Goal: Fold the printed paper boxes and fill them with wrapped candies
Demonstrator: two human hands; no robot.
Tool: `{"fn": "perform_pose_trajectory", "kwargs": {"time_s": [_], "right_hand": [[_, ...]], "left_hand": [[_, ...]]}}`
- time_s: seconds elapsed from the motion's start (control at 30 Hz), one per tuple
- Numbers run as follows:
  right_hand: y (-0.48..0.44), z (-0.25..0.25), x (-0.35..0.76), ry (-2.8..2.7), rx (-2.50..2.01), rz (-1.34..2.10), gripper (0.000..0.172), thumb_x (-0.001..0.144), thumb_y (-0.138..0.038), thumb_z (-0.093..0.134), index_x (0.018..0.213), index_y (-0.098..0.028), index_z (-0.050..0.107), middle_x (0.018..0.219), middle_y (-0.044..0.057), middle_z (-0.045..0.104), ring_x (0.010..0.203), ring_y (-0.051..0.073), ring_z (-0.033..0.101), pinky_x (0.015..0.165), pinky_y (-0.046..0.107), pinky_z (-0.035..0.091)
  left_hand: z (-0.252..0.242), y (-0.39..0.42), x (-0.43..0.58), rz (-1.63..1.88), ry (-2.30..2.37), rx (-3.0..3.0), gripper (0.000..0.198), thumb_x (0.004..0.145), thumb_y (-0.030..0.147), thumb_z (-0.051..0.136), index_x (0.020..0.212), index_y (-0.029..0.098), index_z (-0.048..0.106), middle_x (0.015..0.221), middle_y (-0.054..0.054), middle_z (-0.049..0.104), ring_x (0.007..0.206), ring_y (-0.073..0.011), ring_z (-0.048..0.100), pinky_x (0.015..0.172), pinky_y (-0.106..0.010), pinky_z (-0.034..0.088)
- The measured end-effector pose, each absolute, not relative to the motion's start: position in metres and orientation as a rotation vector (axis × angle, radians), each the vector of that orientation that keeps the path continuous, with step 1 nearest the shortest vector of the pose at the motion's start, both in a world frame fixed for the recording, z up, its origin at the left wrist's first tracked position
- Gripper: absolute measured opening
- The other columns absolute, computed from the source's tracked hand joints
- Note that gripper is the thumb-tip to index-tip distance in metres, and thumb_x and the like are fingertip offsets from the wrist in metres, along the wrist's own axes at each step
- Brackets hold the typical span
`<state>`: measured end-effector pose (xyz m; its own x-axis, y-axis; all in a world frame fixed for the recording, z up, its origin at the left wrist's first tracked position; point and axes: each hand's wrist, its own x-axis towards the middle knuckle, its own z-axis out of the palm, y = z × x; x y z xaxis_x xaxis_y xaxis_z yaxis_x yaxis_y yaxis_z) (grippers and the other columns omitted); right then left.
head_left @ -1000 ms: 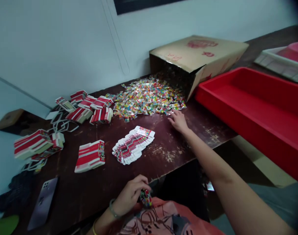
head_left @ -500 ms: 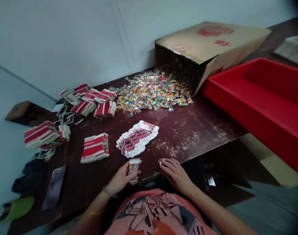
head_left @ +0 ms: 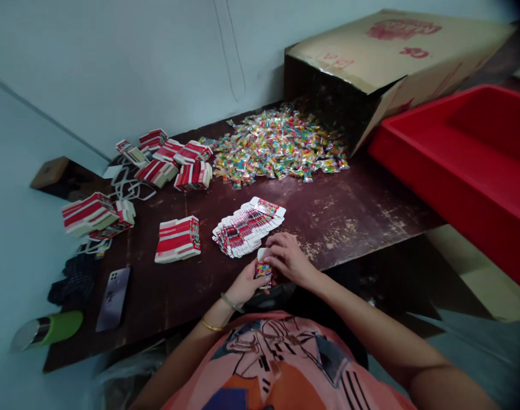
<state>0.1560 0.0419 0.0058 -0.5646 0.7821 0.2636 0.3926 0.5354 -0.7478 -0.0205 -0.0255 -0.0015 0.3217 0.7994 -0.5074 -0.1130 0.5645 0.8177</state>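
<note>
My left hand [head_left: 247, 283] is closed around a small printed carton [head_left: 264, 272], held upright near the table's front edge with its white flap raised. The curled fingers of my right hand [head_left: 291, 259] meet the carton's top; whatever they pinch is hidden. Just beyond my hands lies a fanned row of flat printed cartons [head_left: 247, 228]. To its left is a neat stack of red and white cartons [head_left: 177, 240]. A large heap of small clear candy packets [head_left: 277, 148] spreads further back.
A cardboard box [head_left: 392, 51] lies on its side, its opening facing the heap. The red tray [head_left: 452, 171] stands at the right. More carton bundles [head_left: 91, 213] and white straps [head_left: 132, 185] are at the left, with a phone [head_left: 114, 299] and a green tumbler [head_left: 61, 329] near the edge.
My right hand has come left from the table edge to the carton. The clear packet seen in its fingers before is now out of sight. My left hand still holds the carton; the view has shifted.
</note>
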Motion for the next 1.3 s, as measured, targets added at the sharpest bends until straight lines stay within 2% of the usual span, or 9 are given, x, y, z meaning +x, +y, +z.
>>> {"fn": "perform_pose_trajectory", "kwargs": {"time_s": [0.1, 0.23, 0.37, 0.5, 0.63, 0.87, 1.03, 1.13, 1.3], "right_hand": [[0.024, -0.002, 0.153, -1.926, -0.991, 1.059, 0.022, 0.093, -0.033, 0.048, 0.098, -0.026, 0.068, 0.123, 0.006, 0.055, 0.115, 0.023, 0.048, 0.1, 0.043, 0.035], [0.009, -0.014, 0.152, -1.129, -1.089, 1.761, 0.025, 0.086, -0.039, 0.056, 0.103, -0.021, 0.061, 0.088, 0.004, 0.062, 0.069, 0.014, 0.059, 0.068, 0.03, 0.051], [0.009, -0.017, 0.153, -0.859, -0.97, 2.155, 0.032, 0.071, -0.031, 0.072, 0.099, -0.02, 0.061, 0.084, 0.0, 0.063, 0.059, 0.009, 0.058, 0.059, 0.024, 0.051], [0.018, -0.002, 0.159, -1.321, -0.943, 1.966, 0.019, 0.074, -0.026, 0.069, 0.092, -0.019, 0.068, 0.085, 0.001, 0.064, 0.067, 0.012, 0.061, 0.062, 0.025, 0.052], [0.027, 0.014, 0.166, -1.784, -0.784, 1.6, 0.023, 0.09, -0.031, 0.054, 0.1, -0.02, 0.072, 0.1, 0.006, 0.067, 0.094, 0.018, 0.062, 0.087, 0.033, 0.049], [0.032, 0.013, 0.165, -1.703, -0.887, 1.564, 0.026, 0.087, -0.04, 0.059, 0.101, -0.023, 0.073, 0.097, 0.006, 0.07, 0.087, 0.019, 0.065, 0.076, 0.031, 0.053], [0.006, 0.005, 0.159, -1.868, -0.88, 1.179, 0.03, 0.092, -0.029, 0.052, 0.12, -0.028, 0.064, 0.113, 0.007, 0.068, 0.098, 0.02, 0.06, 0.088, 0.038, 0.049], [-0.006, 0.0, 0.157, -1.78, -0.981, 1.243, 0.031, 0.091, -0.027, 0.052, 0.121, -0.028, 0.063, 0.113, 0.006, 0.069, 0.098, 0.021, 0.062, 0.088, 0.039, 0.05], [0.001, 0.013, 0.235, -1.496, -1.29, 1.29, 0.03, 0.089, -0.038, 0.054, 0.112, -0.026, 0.068, 0.112, 0.006, 0.069, 0.101, 0.023, 0.064, 0.092, 0.041, 0.049]], "left_hand": [[-0.003, -0.025, -0.02, 0.714, 1.11, 0.727, 0.054, 0.075, 0.041, 0.069, 0.118, 0.015, 0.051, 0.082, -0.004, 0.062, 0.069, -0.016, 0.059, 0.051, -0.022, 0.045], [-0.005, -0.024, -0.018, 0.719, 1.091, 0.634, 0.065, 0.084, 0.066, 0.039, 0.109, 0.009, 0.06, 0.08, -0.009, 0.064, 0.065, -0.0175, 0.059, 0.048, -0.025, 0.044], [-0.002, -0.02, -0.018, 0.634, 1.14, 0.758, 0.055, 0.082, 0.058, 0.05, 0.111, 0.012, 0.061, 0.083, -0.007, 0.065, 0.069, -0.0175, 0.059, 0.048, -0.022, 0.043], [0.003, -0.016, -0.017, 0.57, 1.191, 1.022, 0.042, 0.081, 0.045, 0.058, 0.108, 0.014, 0.064, 0.086, -0.005, 0.064, 0.068, -0.0148, 0.054, 0.049, -0.02, 0.041], [0.005, -0.01, -0.013, 0.638, 1.226, 0.989, 0.044, 0.083, 0.046, 0.053, 0.11, 0.013, 0.064, 0.095, -0.008, 0.065, 0.073, -0.0172, 0.055, 0.049, -0.021, 0.041], [0.014, -0.014, -0.024, 0.665, 0.934, 0.75, 0.045, 0.081, 0.038, 0.062, 0.12, 0.018, 0.058, 0.103, -0.008, 0.063, 0.089, -0.0202, 0.058, 0.065, -0.027, 0.049], [0.012, -0.026, -0.023, 0.663, 0.998, 0.653, 0.045, 0.08, 0.035, 0.066, 0.12, 0.018, 0.056, 0.097, -0.006, 0.061, 0.076, -0.0146, 0.058, 0.056, -0.021, 0.048], [0.003, -0.03, -0.01, 0.674, 0.995, 0.63, 0.046, 0.08, 0.039, 0.065, 0.119, 0.016, 0.056, 0.096, -0.006, 0.06, 0.074, -0.0145, 0.058, 0.054, -0.022, 0.049], [0.002, -0.021, -0.006, 0.562, 0.922, 0.712, 0.054, 0.081, 0.041, 0.064, 0.13, 0.022, 0.049, 0.117, -0.011, 0.056, 0.099, -0.0216, 0.058, 0.073, -0.031, 0.052]]}}
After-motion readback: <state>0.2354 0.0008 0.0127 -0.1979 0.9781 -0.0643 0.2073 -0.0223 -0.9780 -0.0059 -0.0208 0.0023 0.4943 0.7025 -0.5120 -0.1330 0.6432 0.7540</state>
